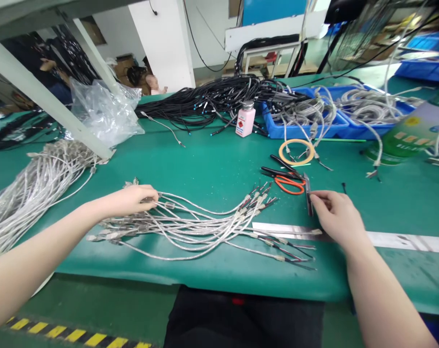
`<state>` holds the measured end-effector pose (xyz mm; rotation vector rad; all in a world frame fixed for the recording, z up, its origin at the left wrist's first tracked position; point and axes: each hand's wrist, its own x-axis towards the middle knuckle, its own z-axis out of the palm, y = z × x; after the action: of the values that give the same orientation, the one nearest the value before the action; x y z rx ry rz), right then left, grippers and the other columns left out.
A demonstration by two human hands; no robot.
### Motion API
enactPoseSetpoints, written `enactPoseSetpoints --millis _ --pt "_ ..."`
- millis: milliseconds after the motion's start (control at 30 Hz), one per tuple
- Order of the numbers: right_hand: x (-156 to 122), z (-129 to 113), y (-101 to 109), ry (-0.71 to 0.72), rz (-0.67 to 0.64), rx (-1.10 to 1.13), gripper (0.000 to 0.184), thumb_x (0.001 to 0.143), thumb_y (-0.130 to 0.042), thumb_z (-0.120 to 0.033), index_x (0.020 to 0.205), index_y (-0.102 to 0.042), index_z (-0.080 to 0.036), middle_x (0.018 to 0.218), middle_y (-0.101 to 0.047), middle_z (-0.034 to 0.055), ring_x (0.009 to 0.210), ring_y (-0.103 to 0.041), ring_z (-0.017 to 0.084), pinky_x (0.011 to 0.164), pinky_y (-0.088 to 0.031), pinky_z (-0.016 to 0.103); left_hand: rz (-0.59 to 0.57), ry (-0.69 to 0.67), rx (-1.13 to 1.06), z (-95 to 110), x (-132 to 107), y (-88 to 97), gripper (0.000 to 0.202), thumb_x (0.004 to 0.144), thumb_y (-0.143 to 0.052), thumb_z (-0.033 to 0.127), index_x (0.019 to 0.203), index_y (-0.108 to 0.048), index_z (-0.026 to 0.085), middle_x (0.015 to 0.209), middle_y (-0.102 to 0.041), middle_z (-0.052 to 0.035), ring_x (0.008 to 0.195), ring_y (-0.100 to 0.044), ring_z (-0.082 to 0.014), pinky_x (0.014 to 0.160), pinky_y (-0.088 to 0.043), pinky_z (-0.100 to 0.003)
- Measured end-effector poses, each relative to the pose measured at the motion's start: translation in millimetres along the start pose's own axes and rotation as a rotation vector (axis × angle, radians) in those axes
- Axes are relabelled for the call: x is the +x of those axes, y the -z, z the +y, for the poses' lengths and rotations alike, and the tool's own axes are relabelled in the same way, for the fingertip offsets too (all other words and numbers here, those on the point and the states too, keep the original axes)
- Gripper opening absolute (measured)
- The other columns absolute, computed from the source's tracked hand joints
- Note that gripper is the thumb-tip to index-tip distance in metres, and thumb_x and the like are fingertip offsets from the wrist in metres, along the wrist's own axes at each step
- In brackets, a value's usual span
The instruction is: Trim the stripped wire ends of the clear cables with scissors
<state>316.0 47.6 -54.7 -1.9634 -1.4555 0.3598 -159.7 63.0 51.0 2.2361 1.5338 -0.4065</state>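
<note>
Bare forearms reach over the green tabletop: the left hand curls closed on the plug ends of a loose bundle of silvery braided cables, seemingly to hold them gathered. The right hand pinches a slim dark metal tool lying just above a flat steel ruler, beside orange-handled scissors.

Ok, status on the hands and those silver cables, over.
Left hand closed on silver cable bundle, flat on mat. Right hand fingertips on dark narrow tool, grip unclear. Orange scissors close beside it.
</note>
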Motion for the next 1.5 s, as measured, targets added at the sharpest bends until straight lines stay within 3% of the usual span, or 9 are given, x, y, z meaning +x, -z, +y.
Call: enactPoseSetpoints --millis 167,367,700,800,900,1033,1100,1267,1500 --pt "1.7 3.8 -0.5 0.029 0.012 0.028 0.015 0.076 -0.053 -0.036 0.079 -0.061 -0.025 0.08 -0.064 0.0129 0.084 -0.064 0.033 0.082 -0.052 0.05 -0.05 -0.019 -0.114 -6.1 -1.4 9.6 0.04 0.093 -0.04 0.052 0.094 -0.068 0.023 0.091 -0.072 -0.0012 0.083 -0.065 -0.0186 0.074 -0.048 -0.025" --pt "3.7 8.8 -3.7 0.048 0.033 0.05 0.018 0.074 -0.053 -0.037 0.08 -0.063 -0.023 0.074 -0.061 0.0096 0.08 -0.065 0.031 0.081 -0.054 0.05 0.189 -0.015 -0.088 -6.6 -27.7 13.6 0.04 0.096 -0.039 0.047 0.101 -0.07 0.022 0.113 -0.069 -0.0044 0.109 -0.059 -0.0215 0.099 -0.042 -0.031" --pt "0.7 15.9 -7.4 0.101 0.063 0.076 0.018 0.083 -0.057 -0.032 0.088 -0.067 -0.018 0.083 -0.061 0.0079 0.075 -0.063 0.022 0.08 -0.054 0.042 0.343 0.275 -0.057 -77.7 -65.9 -22.7 0.048 0.088 -0.044 0.065 0.088 -0.071 0.026 0.097 -0.073 -0.0013 0.096 -0.067 -0.0241 0.092 -0.05 -0.038" --pt "0.4 19.4 -8.5 0.103 0.046 0.049 0.02 0.091 -0.06 -0.033 0.095 -0.065 -0.014 0.09 -0.064 0.005 0.077 -0.063 0.017 0.08 -0.054 0.038 0.455 0.294 -0.089 -52.2 -58.2 -24.0 0.047 0.084 -0.046 0.07 0.101 -0.061 0.029 0.108 -0.067 0.0 0.101 -0.062 -0.0266 0.09 -0.051 -0.043" --pt "1.1 23.4 -9.2 0.107 0.028 0.024 0.022 0.095 -0.06 -0.035 0.102 -0.064 -0.014 0.1 -0.066 0.0048 0.083 -0.064 0.016 0.078 -0.056 0.036 0.509 0.203 -0.196 9.5 -42.5 -24.3 0.058 0.082 -0.045 0.073 0.117 -0.055 0.029 0.129 -0.059 -0.0031 0.117 -0.056 -0.0289 0.09 -0.051 -0.04" --pt "1.9 25.8 -9.4 0.11 0.021 0.025 0.022 0.096 -0.06 -0.033 0.106 -0.064 -0.014 0.104 -0.066 0.0058 0.087 -0.065 0.017 0.077 -0.057 0.036 0.264 -0.216 -0.138 105.4 -4.7 -41.5 0.094 0.071 -0.06 0.076 0.144 -0.039 0.021 0.149 -0.046 -0.0141 0.136 -0.041 -0.0357 0.109 -0.038 -0.048" --pt "2.1 25.6 -9.5 0.105 0.02 0.032 0.023 0.096 -0.06 -0.033 0.107 -0.063 -0.014 0.104 -0.066 0.0059 0.087 -0.065 0.017 0.078 -0.057 0.036 0.166 -0.289 -0.06 137.8 19.6 -53.7 0.107 0.064 -0.071 0.071 0.147 -0.034 0.015 0.153 -0.039 -0.0203 0.14 -0.034 -0.0386 0.112 -0.032 -0.048" --pt "1.8 23.7 -10.5 0.098 0.025 0.051 0.023 0.096 -0.06 -0.032 0.108 -0.063 -0.014 0.106 -0.066 0.0063 0.088 -0.065 0.017 0.079 -0.057 0.036 0.135 -0.22 -0.04 160.4 60.1 -64.4 0.082 0.065 -0.075 0.059 0.128 -0.051 0.013 0.126 -0.057 -0.0192 0.116 -0.053 -0.0372 0.095 -0.044 -0.044" --pt "-0.4 19.2 -7.8 0.086 0.093 0.104 0.021 0.095 -0.061 -0.033 0.104 -0.064 -0.014 0.104 -0.066 0.0057 0.088 -0.065 0.017 0.08 -0.056 0.037 0.066 -0.217 -0.044 169.7 66.1 -55.2 0.021 0.079 -0.056 0.037 0.09 -0.059 0.02 0.089 -0.069 -0.0102 0.079 -0.065 -0.0284 0.066 -0.047 -0.036"
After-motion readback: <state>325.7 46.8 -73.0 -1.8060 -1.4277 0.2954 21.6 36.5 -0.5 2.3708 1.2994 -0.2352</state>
